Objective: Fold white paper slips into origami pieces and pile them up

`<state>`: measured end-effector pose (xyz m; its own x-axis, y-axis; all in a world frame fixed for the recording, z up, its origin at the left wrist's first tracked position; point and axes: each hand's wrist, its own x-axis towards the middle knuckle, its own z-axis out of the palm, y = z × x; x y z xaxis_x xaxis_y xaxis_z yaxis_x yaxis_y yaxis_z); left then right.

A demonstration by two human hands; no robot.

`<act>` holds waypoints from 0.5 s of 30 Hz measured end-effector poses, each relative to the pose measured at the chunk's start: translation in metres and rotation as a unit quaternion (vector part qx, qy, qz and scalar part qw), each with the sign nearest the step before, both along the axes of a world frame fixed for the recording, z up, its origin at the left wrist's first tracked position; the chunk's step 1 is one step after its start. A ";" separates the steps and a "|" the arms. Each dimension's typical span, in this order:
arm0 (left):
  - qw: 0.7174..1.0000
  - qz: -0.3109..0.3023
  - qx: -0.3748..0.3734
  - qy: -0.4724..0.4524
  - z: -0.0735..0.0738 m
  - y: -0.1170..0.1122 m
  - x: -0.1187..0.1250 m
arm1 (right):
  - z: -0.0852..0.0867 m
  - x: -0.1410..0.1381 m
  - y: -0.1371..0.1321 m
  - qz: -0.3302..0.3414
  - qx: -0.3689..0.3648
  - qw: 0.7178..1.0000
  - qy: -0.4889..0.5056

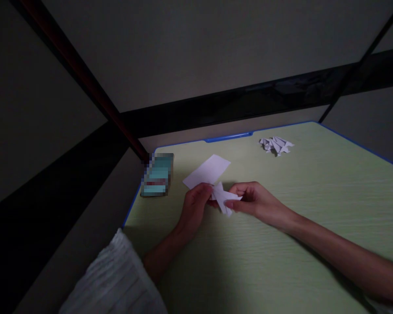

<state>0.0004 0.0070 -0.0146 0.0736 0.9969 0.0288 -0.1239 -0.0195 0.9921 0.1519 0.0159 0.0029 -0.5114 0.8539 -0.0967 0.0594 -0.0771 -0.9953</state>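
Between my two hands is a piece of folded white paper (pixel 221 195) with several pointed flaps. My left hand (pixel 198 198) pinches its left end between thumb and fingers. My right hand (pixel 253 199) grips the right side, the thumb lying on top of a fold. The undersides of the fingers are partly hidden by the paper. Just beyond my left hand a flat white paper sheet (pixel 208 170) lies on the table. Farther back on the right sits a small pile of folded white paper pieces (pixel 277 145).
The light wood-grain table (pixel 330 187) has a blue edge and a blue handle strip (pixel 229 137) at the back. A blurred-out teal rectangular object (pixel 157 174) lies near the left edge. Pale panels with a dark band (pixel 196 109) stand behind the table.
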 end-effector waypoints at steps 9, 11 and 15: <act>1.000 0.006 0.009 -0.022 0.001 0.002 -0.001 | 0.000 0.014 0.010 -0.091 0.020 0.995 -0.046; 1.000 0.007 0.006 -0.019 0.002 0.001 0.000 | 0.001 0.019 0.014 -0.116 0.023 0.992 -0.048; 1.000 0.009 -0.001 -0.009 0.003 0.000 0.001 | 0.002 0.027 0.021 -0.162 0.023 0.985 -0.050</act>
